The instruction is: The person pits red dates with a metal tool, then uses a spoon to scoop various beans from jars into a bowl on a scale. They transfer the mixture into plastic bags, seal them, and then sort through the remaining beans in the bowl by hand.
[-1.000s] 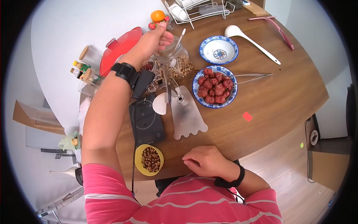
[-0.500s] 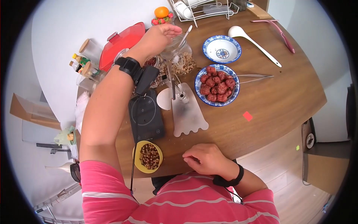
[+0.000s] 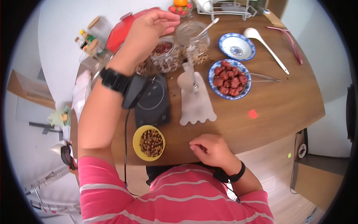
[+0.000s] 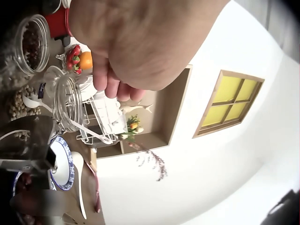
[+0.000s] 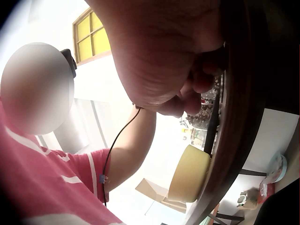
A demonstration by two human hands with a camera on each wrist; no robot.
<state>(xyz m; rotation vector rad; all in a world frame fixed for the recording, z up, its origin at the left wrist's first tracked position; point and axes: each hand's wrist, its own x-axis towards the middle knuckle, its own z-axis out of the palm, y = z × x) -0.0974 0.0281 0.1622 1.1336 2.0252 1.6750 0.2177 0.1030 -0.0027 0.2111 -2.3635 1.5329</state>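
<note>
My left hand [image 3: 151,31] is raised over the back left of the table, fingers fairly straight and together, holding nothing. Beside it stands an open glass jar [image 3: 184,35] of pale beans with a white spoon [image 3: 209,27] leaning out. Below the hand is a second glass jar [image 3: 167,63] with dark red beans. In the left wrist view the palm [image 4: 126,51] is up above both jars. My right hand [image 3: 212,150] rests at the table's front edge, fingers loosely curled around nothing. Left of it sits a yellow bowl [image 3: 136,149] of mixed beans.
A black electric hot plate [image 3: 153,108] and a grey scalloped board [image 3: 197,108] lie mid-table. A blue-rimmed bowl [image 3: 212,84] holds dark red wrinkled pieces and metal tongs [image 3: 263,77]. Behind are another patterned bowl [image 3: 226,44], a white ladle [image 3: 266,48] and a red lidded pot [image 3: 123,31].
My left hand has drawn leftward from above the spoon jar, fingers straighter than before. The head view has shifted, moving the table's contents right and up. My right hand has stayed put.
</note>
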